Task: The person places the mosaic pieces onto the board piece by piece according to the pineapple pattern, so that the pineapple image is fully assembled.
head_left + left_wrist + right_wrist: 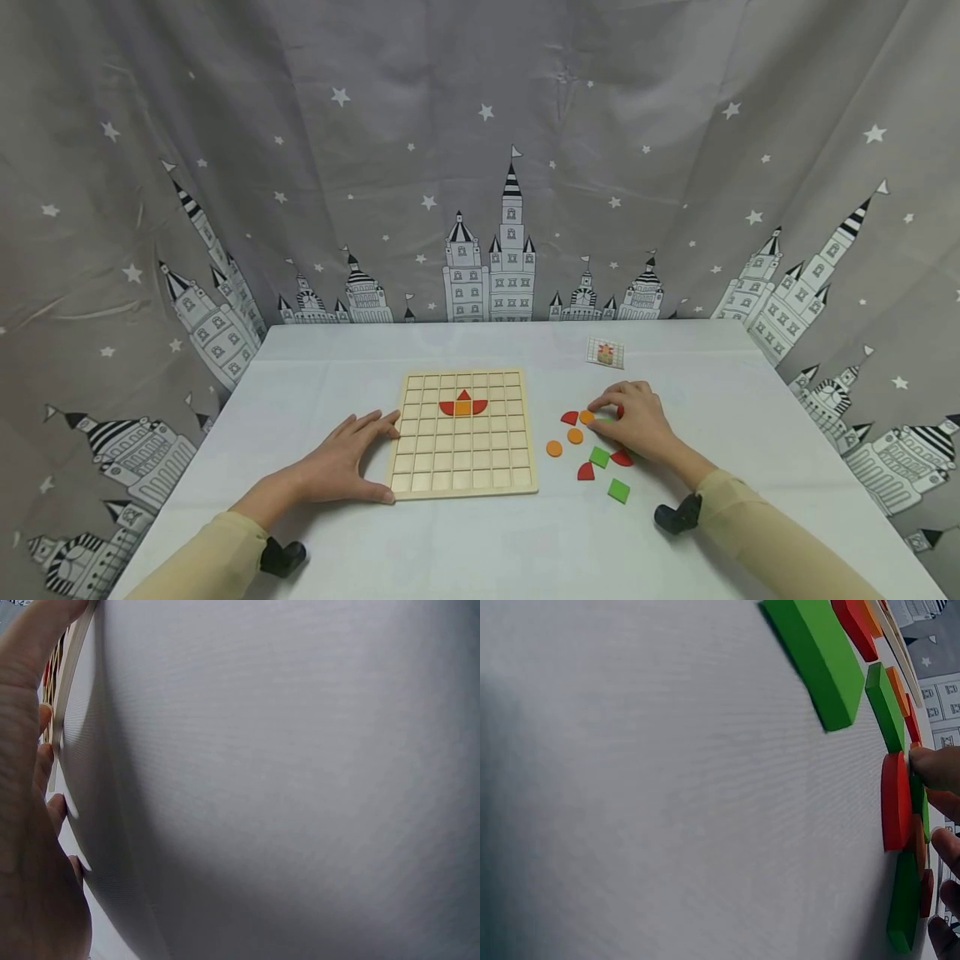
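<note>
My left hand [341, 464] rests at the left side of a wooden grid board [462, 461], thumb by its lower left corner and fingertips along its left edge. On the board, an orange square [462, 408] has a red quarter-circle [447, 408] on its left, another [479, 407] on its right and a red triangle [464, 395] above. To the right of the board, my right hand [633, 421] pinches an orange disc [587, 417] between thumb and forefinger, low over the table. Its palm partly hides several pieces beneath.
Around the right hand lie loose pieces: orange discs [554, 448], green squares [618, 491] and red quarter-circles [586, 472]. A small pattern card [605, 352] lies farther back on the white table [337, 358]. A grey castle-print curtain [420, 167] hangs behind.
</note>
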